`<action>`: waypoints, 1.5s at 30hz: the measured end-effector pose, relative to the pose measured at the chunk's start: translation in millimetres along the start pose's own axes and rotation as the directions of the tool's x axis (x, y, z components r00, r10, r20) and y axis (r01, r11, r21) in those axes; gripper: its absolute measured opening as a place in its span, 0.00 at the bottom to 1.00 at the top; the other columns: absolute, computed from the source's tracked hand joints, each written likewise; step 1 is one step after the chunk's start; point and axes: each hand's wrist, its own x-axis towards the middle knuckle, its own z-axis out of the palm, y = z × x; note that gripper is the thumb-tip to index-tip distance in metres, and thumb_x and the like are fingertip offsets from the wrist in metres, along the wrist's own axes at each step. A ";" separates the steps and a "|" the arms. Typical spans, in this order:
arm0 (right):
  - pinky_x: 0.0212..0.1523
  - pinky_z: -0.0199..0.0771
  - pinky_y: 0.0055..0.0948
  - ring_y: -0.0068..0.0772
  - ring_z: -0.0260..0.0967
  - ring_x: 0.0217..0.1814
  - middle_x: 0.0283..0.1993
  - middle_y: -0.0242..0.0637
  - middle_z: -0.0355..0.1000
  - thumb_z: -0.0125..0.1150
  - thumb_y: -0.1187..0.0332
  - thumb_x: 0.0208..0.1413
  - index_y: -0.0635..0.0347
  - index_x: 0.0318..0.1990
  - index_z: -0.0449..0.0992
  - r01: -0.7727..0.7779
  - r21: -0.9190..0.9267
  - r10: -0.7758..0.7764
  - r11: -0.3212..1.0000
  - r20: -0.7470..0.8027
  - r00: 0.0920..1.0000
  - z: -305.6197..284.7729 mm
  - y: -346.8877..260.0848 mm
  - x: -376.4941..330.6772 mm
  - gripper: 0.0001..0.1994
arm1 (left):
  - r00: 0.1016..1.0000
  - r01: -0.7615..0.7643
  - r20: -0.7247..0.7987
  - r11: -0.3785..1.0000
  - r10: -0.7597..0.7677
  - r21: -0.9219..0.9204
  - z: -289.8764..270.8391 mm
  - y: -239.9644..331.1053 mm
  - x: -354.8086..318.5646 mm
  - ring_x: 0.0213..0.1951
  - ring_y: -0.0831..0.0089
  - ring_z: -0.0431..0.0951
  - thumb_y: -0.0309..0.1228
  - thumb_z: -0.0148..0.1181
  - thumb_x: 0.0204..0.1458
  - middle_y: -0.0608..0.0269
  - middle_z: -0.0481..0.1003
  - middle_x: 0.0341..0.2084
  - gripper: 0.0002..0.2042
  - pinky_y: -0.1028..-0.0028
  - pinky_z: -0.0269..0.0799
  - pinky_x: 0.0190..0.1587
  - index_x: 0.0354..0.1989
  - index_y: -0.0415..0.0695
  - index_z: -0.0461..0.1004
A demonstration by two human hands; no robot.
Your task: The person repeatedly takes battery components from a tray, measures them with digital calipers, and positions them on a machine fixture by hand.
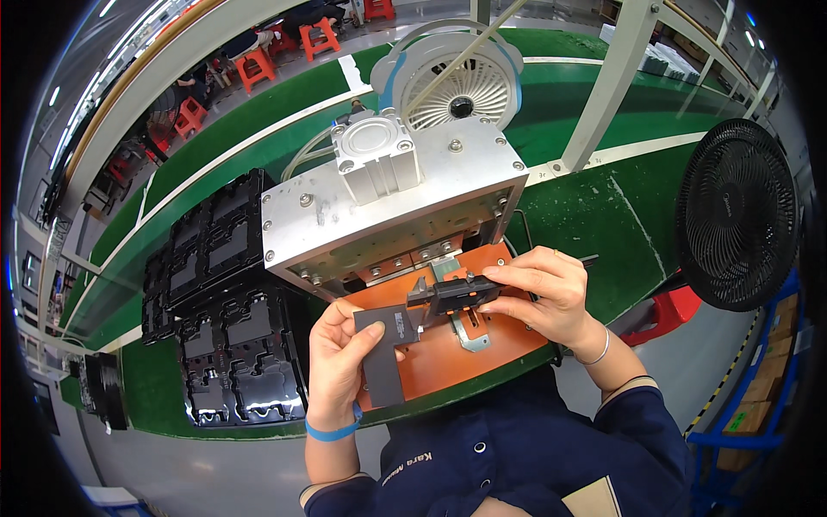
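Observation:
My left hand [338, 362] holds a flat dark grey L-shaped piece [382, 349] over the orange fixture plate [448, 353]. My right hand [543, 293] grips a small black plastic part [452, 295] by its right end, just above the plate and in front of the metal press block [388, 215]. The two pieces meet near the middle of the plate. A silver metal bracket [469, 332] lies on the plate below the black part.
Black moulded trays [224, 327] with several parts sit stacked to my left on the green bench [603, 224]. A black fan [736, 224] stands at the right, a white fan [461, 82] behind the press. Red stools [258, 65] line the far aisle.

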 end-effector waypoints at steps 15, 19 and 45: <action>0.25 0.69 0.23 0.27 0.72 0.25 0.29 0.33 0.77 0.80 0.64 0.32 0.59 0.41 0.83 -0.012 0.017 0.013 1.000 -0.003 1.000 -0.2 -0.7 -0.9 0.23 | 1.000 0.002 0.003 1.000 -0.002 0.005 0.0 0.6 1.8 0.31 0.66 0.83 0.17 0.56 0.55 0.47 0.79 0.35 0.06 0.71 0.84 0.31 0.36 0.40 0.65; 0.27 0.72 0.24 0.30 0.72 0.27 0.29 0.33 0.75 0.78 0.66 0.35 0.56 0.43 0.83 -0.068 0.070 0.067 0.995 0.022 0.998 0.1 -5.4 1.8 0.22 | 0.999 -0.010 -0.034 1.000 0.010 0.010 -0.6 3.3 -4.6 0.31 0.69 0.83 0.17 0.56 0.55 0.50 0.79 0.33 0.06 0.72 0.83 0.32 0.35 0.39 0.66; 0.32 0.62 0.23 0.21 0.61 0.30 0.32 0.28 0.66 0.69 0.63 0.53 0.54 0.55 0.78 -0.764 -0.479 0.773 0.432 -0.239 0.587 -99.0 162.8 -166.9 0.21 | 0.585 0.232 -0.068 -0.087 0.808 0.969 -157.0 59.9 -137.7 0.49 0.53 0.78 0.26 0.57 0.57 0.51 0.78 0.47 0.10 0.64 0.74 0.52 0.45 0.38 0.79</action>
